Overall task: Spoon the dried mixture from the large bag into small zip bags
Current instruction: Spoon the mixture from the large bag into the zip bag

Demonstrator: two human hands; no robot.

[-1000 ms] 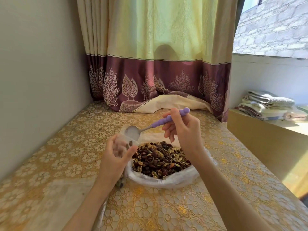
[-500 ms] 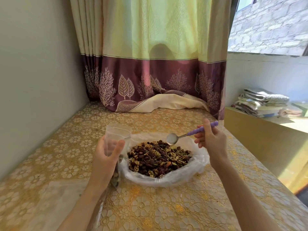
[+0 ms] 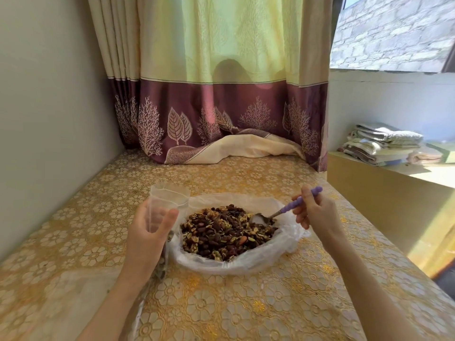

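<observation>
A large clear plastic bag point(image 3: 280, 244) lies open on the table, filled with a dark dried mixture point(image 3: 224, 230) of nuts and raisins. My left hand point(image 3: 150, 235) grips a small clear zip bag point(image 3: 167, 200) upright just left of the large bag, its mouth open; some mixture shows in its lower part below my palm. My right hand point(image 3: 312, 210) holds a spoon point(image 3: 283, 210) by its purple handle. The metal bowl of the spoon dips into the right side of the mixture.
A yellow floral tablecloth point(image 3: 221, 303) covers the table. More clear plastic point(image 3: 138, 316) lies under my left forearm. A curtain point(image 3: 221, 119) hangs at the back, a wall stands on the left, and folded cloths point(image 3: 384, 143) sit on a ledge at right.
My right hand moved the spoon from the zip bag's mouth rightward and down into the mixture in the large bag. My left hand stayed holding the zip bag.
</observation>
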